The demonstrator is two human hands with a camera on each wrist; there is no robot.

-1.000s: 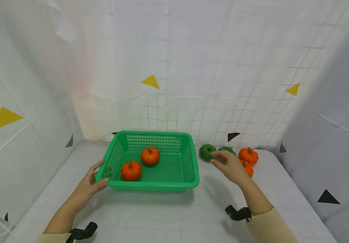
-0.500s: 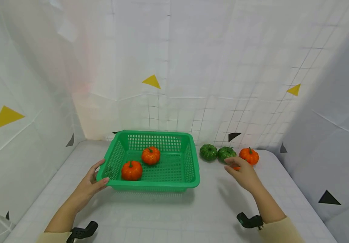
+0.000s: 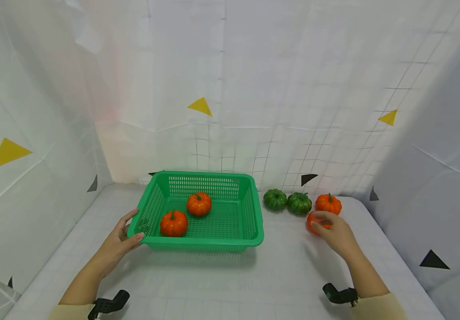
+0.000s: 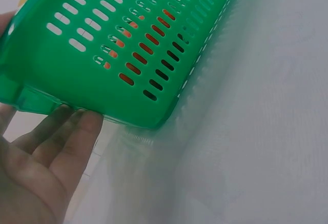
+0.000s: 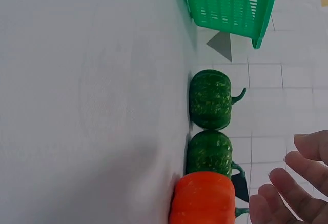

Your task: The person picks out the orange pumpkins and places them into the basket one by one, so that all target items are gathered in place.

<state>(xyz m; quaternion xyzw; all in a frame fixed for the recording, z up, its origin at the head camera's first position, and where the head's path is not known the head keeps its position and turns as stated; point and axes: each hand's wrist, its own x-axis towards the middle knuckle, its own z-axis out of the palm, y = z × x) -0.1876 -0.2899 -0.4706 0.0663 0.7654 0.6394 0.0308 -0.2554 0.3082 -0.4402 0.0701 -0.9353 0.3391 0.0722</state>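
Observation:
My left hand [image 3: 115, 242] holds the near left corner of a green slotted plastic basket [image 3: 198, 242], thumb over the rim and fingers beneath it. In the left wrist view the fingers [image 4: 74, 142] touch the underside of the rim. Two orange pumpkins, one near the front left [image 3: 174, 223] and one farther back [image 3: 199, 204], sit inside. My right hand [image 3: 339, 233] is at the nearer orange pumpkin [image 3: 313, 223] on the right, partly covering it. The right wrist view shows the fingers spread beside an orange pumpkin [image 5: 204, 198], apart from its stem.
Two green pumpkins, a left one [image 3: 275, 200] and a right one [image 3: 299, 203], stand right of the basket. Another orange pumpkin [image 3: 328, 204] sits behind my right hand. White sheeting [image 3: 254, 89] walls the table [image 3: 198, 284] at the back and sides.
My right hand has moved right and a little nearer, from in front of the green pumpkins to the nearer orange one. My left hand and the basket have stayed put.

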